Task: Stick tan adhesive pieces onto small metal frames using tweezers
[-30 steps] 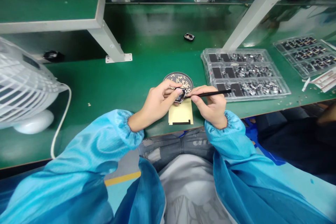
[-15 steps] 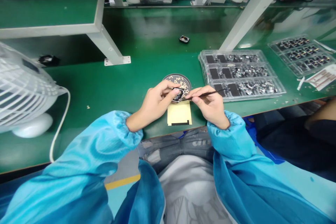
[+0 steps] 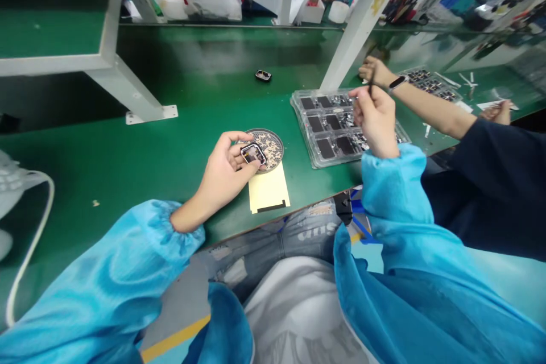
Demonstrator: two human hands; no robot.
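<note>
My left hand (image 3: 224,173) is closed on a small black rectangular frame part (image 3: 253,153), held just above a round dish (image 3: 273,147) of tiny metal pieces. A yellow card (image 3: 268,193) lies on the green bench below it. My right hand (image 3: 376,119) is raised over a clear parts tray (image 3: 324,131), pinching thin black tweezers (image 3: 370,86) that point upward.
A co-worker's forearm with a wrist band (image 3: 420,99) reaches in from the right, beside a second tray (image 3: 430,82). A loose black part (image 3: 263,75) lies farther back. White shelf legs (image 3: 128,91) stand on the bench. A fan cord (image 3: 29,227) runs at the left.
My right hand has lifted the tweezers away from the frame part and moved right over the tray. The view has swung right, and the co-worker's arm has come into sight.
</note>
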